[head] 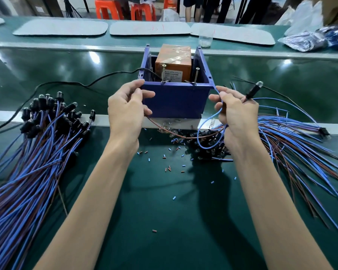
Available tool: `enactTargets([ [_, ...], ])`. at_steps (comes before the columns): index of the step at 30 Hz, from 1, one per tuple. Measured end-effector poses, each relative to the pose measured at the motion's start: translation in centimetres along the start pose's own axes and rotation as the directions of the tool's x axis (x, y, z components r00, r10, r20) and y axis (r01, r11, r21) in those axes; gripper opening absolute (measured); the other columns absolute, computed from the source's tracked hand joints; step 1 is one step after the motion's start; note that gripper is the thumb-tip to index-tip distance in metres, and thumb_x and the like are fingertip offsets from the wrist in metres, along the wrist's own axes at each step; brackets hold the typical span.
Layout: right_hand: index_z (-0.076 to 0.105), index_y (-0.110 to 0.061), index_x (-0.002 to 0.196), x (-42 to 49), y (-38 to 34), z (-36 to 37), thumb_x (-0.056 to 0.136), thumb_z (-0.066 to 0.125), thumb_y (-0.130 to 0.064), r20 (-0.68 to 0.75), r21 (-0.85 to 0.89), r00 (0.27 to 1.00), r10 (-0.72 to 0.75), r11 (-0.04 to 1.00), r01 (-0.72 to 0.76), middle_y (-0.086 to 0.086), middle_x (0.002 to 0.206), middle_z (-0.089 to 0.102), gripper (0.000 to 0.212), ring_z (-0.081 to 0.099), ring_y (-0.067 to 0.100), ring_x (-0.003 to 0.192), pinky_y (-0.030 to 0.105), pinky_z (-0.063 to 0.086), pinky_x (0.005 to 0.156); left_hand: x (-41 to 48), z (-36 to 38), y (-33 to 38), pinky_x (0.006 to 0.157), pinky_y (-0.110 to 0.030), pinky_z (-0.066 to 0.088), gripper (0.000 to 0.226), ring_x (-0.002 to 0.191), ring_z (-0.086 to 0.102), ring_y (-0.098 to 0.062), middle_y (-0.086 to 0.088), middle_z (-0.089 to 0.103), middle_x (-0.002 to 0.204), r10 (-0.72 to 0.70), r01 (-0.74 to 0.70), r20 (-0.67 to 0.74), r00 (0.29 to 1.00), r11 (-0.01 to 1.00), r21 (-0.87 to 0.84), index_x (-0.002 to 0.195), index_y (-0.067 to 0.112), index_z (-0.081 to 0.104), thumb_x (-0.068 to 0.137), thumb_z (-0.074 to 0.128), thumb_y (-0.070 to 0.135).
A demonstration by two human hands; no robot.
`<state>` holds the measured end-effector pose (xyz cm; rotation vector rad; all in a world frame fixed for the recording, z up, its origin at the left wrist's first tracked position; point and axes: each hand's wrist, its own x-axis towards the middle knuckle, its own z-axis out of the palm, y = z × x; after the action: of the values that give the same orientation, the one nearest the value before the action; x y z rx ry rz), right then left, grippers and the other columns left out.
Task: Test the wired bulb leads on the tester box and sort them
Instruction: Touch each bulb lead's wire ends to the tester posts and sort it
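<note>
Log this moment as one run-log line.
left hand: holds thin brown wire | right hand: holds thin blue wire and clear bulb in black socket | blue plastic tester box: between both hands

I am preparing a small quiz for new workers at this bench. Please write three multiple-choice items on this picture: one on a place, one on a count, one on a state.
1. Where does the blue tester box stand?
A. far left of both hands
B. far right of both hands
C. between the left hand and the right hand

2. How many screws stand up at its front edge?
A. one
B. two
C. five

3. What is the right hand doing?
A. gripping a bulb lead
B. lying flat on the table
C. hanging empty

Answers:
1 C: each hand is at one front corner of the box, and the left pinches a brown wire.
2 B: two upright screws show in front of the orange unit.
3 A: its fingers curl round the lead's blue wire and black socket.
</note>
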<state>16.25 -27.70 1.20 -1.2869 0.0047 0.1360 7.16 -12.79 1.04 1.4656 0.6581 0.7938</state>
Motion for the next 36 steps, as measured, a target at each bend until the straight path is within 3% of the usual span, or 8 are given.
enactTargets([
  [4,0.067,-0.013,0.093,0.2,0.2,-0.1,0.089,0.049,0.002,0.017,-0.012,1.0,0.023,1.0,-0.023,-0.001,0.068,0.07,0.024,0.048,0.002,0.049,0.013,0.023,0.035,-0.1,0.0,-0.4,0.049,-0.012,0.039,0.029,0.039,0.044,-0.004,0.007,0.072,0.078,0.081,-0.089,0.078,0.994,0.99,0.106,0.124,0.017,0.055,0.1,0.042,0.008],
  [8,0.068,-0.013,0.092,0.3,0.4,-0.2,0.089,0.049,0.002,0.054,-0.027,0.998,0.034,0.999,-0.033,-0.002,0.068,0.072,0.025,0.049,0.0,0.048,0.013,0.023,0.035,-0.2,0.0,-0.9,0.057,-0.02,0.043,0.012,0.039,0.05,-0.005,0.013,0.073,0.073,0.115,-0.119,0.035,0.993,0.978,0.17,0.103,0.022,0.056,0.098,0.049,0.014],
  [13,0.068,-0.014,0.093,0.4,0.6,-0.4,0.09,0.049,0.001,0.069,-0.05,0.997,0.04,0.998,-0.037,-0.002,0.069,0.072,0.024,0.05,0.001,0.05,0.012,0.023,0.035,-0.1,-0.2,-1.0,0.06,-0.018,0.052,0.017,0.051,0.065,-0.008,0.009,0.071,0.065,0.071,-0.071,-0.004,0.997,0.996,0.046,0.087,0.024,0.066,0.094,0.058,0.011],
  [17,0.068,-0.014,0.093,0.5,0.6,-0.5,0.09,0.049,0.001,0.07,-0.045,0.997,0.04,0.998,-0.037,-0.003,0.069,0.072,0.024,0.051,0.001,0.05,0.012,0.024,0.035,0.1,0.1,-1.1,0.073,-0.022,0.055,0.019,0.061,0.068,-0.008,0.003,0.071,0.072,0.015,-0.014,0.013,1.0,0.998,-0.054,0.098,0.015,0.069,0.094,0.054,0.004],
  [20,0.068,-0.014,0.093,0.6,0.6,-0.5,0.09,0.049,0.0,0.071,-0.042,0.996,0.045,0.998,-0.042,-0.003,0.07,0.072,0.024,0.051,0.001,0.051,0.012,0.024,0.035,0.0,0.1,-1.2,0.067,-0.016,0.052,0.024,0.061,0.069,-0.008,0.003,0.072,0.077,0.017,-0.018,0.052,0.999,1.0,0.008,0.109,0.014,0.067,0.095,0.051,0.003],
  [24,0.068,-0.014,0.093,0.5,0.7,-0.4,0.09,0.049,0.0,0.072,-0.045,0.997,0.042,0.998,-0.039,-0.003,0.069,0.072,0.024,0.051,0.0,0.051,0.012,0.024,0.035,-0.2,0.1,-1.4,0.055,-0.008,0.042,0.023,0.055,0.068,-0.005,0.01,0.072,0.076,0.044,-0.049,0.059,0.997,0.995,0.092,0.105,0.024,0.066,0.095,0.053,0.008],
  [30,0.067,-0.016,0.09,0.4,0.7,-0.3,0.09,0.048,0.0,0.084,-0.059,0.995,0.051,0.997,-0.046,-0.003,0.07,0.072,0.025,0.051,0.001,0.052,0.012,0.024,0.035,-0.1,0.1,-1.5,0.052,-0.007,0.039,0.023,0.05,0.063,-0.001,0.01,0.071,0.079,0.049,-0.054,0.052,0.997,0.994,0.1,0.102,0.024,0.067,0.095,0.052,0.008],
  [36,0.067,-0.015,0.088,0.4,0.7,-0.2,0.089,0.048,0.0,0.092,-0.06,0.994,0.053,0.997,-0.047,-0.003,0.067,0.071,0.024,0.05,0.001,0.051,0.013,0.024,0.035,0.4,0.1,-1.9,0.053,-0.007,0.039,0.029,0.047,0.057,0.001,0.01,0.071,0.079,0.053,-0.063,0.068,0.996,0.988,0.139,0.114,0.023,0.065,0.096,0.049,0.007],
])
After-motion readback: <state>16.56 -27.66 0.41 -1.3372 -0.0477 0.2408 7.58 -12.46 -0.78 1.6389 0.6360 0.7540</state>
